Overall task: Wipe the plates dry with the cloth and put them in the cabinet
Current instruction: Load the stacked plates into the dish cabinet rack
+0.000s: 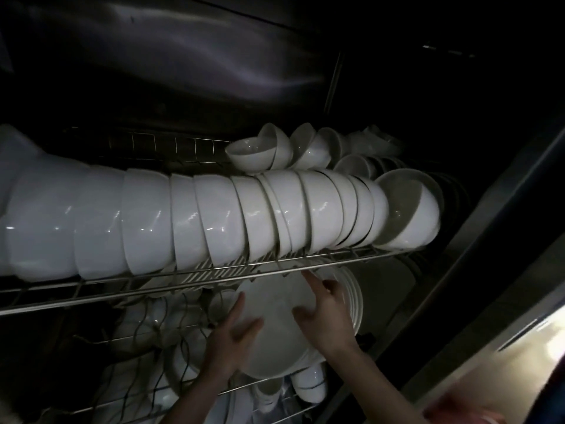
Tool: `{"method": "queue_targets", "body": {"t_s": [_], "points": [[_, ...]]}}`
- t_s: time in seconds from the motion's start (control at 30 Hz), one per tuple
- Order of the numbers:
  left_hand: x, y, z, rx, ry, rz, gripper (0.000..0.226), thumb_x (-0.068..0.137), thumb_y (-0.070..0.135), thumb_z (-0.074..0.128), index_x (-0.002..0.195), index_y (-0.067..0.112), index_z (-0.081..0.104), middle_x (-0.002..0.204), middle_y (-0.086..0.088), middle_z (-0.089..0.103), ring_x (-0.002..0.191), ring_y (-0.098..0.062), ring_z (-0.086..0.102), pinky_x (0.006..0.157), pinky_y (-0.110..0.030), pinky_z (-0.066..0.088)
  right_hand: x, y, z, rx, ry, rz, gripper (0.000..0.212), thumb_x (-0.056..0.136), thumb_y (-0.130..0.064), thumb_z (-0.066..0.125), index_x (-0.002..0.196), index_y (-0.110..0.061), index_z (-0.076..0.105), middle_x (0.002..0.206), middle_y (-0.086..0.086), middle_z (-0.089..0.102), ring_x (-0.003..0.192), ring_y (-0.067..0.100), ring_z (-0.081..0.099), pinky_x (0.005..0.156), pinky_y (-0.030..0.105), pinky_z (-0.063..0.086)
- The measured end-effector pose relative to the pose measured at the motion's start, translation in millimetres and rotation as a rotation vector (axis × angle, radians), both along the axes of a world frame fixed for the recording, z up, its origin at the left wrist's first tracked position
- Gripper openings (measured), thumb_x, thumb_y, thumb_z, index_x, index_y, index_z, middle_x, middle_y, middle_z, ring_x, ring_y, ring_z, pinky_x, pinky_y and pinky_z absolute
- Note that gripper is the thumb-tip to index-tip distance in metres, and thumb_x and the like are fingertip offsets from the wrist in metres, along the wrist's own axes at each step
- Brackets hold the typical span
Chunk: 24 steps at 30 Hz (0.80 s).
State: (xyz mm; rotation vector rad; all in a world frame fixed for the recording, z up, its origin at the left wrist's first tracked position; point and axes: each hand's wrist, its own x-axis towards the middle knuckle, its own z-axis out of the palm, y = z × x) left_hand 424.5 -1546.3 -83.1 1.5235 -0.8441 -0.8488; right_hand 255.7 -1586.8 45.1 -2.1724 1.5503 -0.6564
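left hand (232,338) + right hand (328,316) just flat on plate (275,301), fingers (315,283) straight, no real grip. Slips easy, might clip wire rack (214,272) above

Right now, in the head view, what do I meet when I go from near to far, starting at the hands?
The left hand and right hand on a white plate → front rail of the upper wire rack → long row of large white bowls → small white bowls → dark metal wall.
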Motion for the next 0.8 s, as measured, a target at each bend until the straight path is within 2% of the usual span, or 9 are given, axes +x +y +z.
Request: {"method": "queue_targets", "body": {"t_s": [0.07, 0.13, 0.23, 0.33, 0.4, 0.47, 0.53, 0.7, 0.8], "points": [[-0.5, 0.2, 2.5, 0.013, -0.065, -0.016, 0.072, 0.084, 0.033, 0.076, 0.145, 0.042, 0.04, 0.118, 0.013, 0.064, 0.1, -0.004, 0.063, 0.084, -0.023, 0.052, 0.1, -4.6, 0.5, -0.009, 0.025, 0.014, 0.08, 0.082, -0.025, 0.071, 0.151, -0.041, 0.034, 0.138, 0.008, 0.039, 0.119, 0.029, 0.056, 0.096, 0.031, 0.046], [-0.3, 0.3, 4.3, 0.024, -0.121, -0.042, 0.072, 0.087, 0.036, 0.072, 0.149, 0.04, 0.035, 0.124, 0.009, 0.06, 0.11, -0.008, 0.06, 0.088, -0.027, 0.051, -1.1, -6.7, 0.4, -0.012, 0.052, 0.027, 0.081, 0.082, -0.027, 0.071, 0.152, -0.041, 0.031, 0.141, 0.009, 0.038, 0.122, 0.03, 0.055, 0.098, 0.031, 0.046], [1.3, 0.9, 4.1, 0.043, -0.221, -0.101, 0.073, 0.092, 0.037, 0.065, 0.153, 0.036, 0.026, 0.139, -0.002, 0.055, 0.123, -0.014, 0.053, 0.092, -0.021, 0.044, -2.2, -5.2, -2.0, -0.019, 0.081, 0.036, 0.081, 0.083, -0.029, 0.07, 0.153, -0.041, 0.029, 0.144, 0.01, 0.035, 0.125, 0.031, 0.052, 0.098, 0.034, 0.046], [2.9, 0.4, 2.5, 0.052, -0.266, -0.138, 0.074, 0.095, 0.038, 0.06, 0.155, 0.034, 0.018, 0.157, -0.003, 0.033, 0.142, -0.022, 0.034, 0.107, -0.023, 0.033, -2.2, -2.4, -3.3, -0.02, 0.083, 0.042, 0.08, 0.085, -0.03, 0.068, 0.153, -0.039, 0.028, 0.144, 0.01, 0.033, 0.126, 0.033, 0.051, 0.099, 0.036, 0.047], [3.2, 0.2, 2.5, 0.066, -0.265, -0.146, 0.074, 0.096, 0.041, 0.058, 0.155, 0.037, 0.015, 0.16, -0.004, 0.026, 0.145, -0.023, 0.029, 0.109, -0.024, 0.029, -2.4, -1.8, -3.0, -0.008, 0.087, 0.038, 0.079, 0.087, -0.03, 0.067, 0.154, -0.04, 0.026, 0.146, 0.01, 0.031, 0.126, 0.032, 0.051, 0.099, 0.036, 0.048], [3.4, 0.8, 2.4, 0.081, -0.303, -0.149, 0.074, 0.095, 0.043, 0.058, 0.155, 0.039, 0.015, 0.161, -0.004, 0.027, 0.145, -0.025, 0.03, 0.112, -0.028, 0.03, -2.8, -1.4, -2.2, 0.005, 0.093, 0.037, 0.079, 0.088, -0.03, 0.066, 0.155, -0.039, 0.025, 0.147, 0.01, 0.03, 0.126, 0.031, 0.051, 0.1, 0.035, 0.047], [4.2, 1.8, 2.9, 0.072, -0.329, -0.131, 0.074, 0.094, 0.042, 0.06, 0.155, 0.037, 0.018, 0.159, -0.006, 0.03, 0.144, -0.026, 0.032, 0.113, -0.031, 0.032, -2.6, -1.4, -1.7, 0.006, 0.09, 0.048, 0.078, 0.089, -0.03, 0.066, 0.155, -0.039, 0.025, 0.147, 0.011, 0.03, 0.124, 0.031, 0.053, 0.1, 0.035, 0.047], [2.7, 3.0, 5.5, 0.063, -0.269, -0.129, 0.072, 0.093, 0.04, 0.063, 0.154, 0.036, 0.025, 0.157, -0.004, 0.035, 0.142, -0.021, 0.035, 0.11, -0.024, 0.031, -3.6, -3.3, -3.1, 0.006, 0.101, 0.048, 0.077, 0.089, -0.031, 0.066, 0.154, -0.039, 0.026, 0.147, 0.01, 0.029, 0.121, 0.032, 0.055, 0.098, 0.035, 0.049], [2.9, 5.2, 5.2, 0.038, -0.282, -0.073, 0.069, 0.089, 0.035, 0.07, 0.15, 0.031, 0.038, 0.157, -0.008, 0.03, 0.143, -0.021, 0.033, 0.114, -0.028, 0.031, -4.5, -3.4, -5.1, -0.002, 0.082, 0.063, 0.077, 0.089, -0.031, 0.067, 0.154, -0.037, 0.028, 0.148, 0.011, 0.03, 0.123, 0.031, 0.055, 0.101, 0.034, 0.047]]}}
